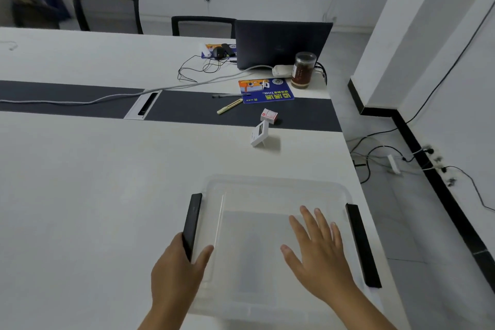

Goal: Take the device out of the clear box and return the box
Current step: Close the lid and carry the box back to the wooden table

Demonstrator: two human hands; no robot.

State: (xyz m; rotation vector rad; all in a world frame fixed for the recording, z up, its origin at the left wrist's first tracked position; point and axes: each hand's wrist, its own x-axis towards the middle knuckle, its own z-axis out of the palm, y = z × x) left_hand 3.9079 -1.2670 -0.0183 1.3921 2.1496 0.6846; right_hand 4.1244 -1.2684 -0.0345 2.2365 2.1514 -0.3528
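A clear plastic box (273, 187) with a lid and two black side latches sits on the white table at the near right. My left hand (176, 273) grips the left black latch (192, 222), thumb resting on the lid. My right hand (318, 252) hovers flat over the lid with fingers spread, holding nothing. The right latch (363, 245) lies along the box's right side near the table edge. A small white device (259, 134) stands propped on its stand on the table beyond the box. The box's inside shows only a faint grey shape.
A small red-and-white carton (269, 116), a pen (229, 106) and a blue card (265, 90) lie on the dark strip. Farther back are a laptop (281, 44), a jar (303, 69), a mouse and cables. The table's right edge drops to a floor with wires.
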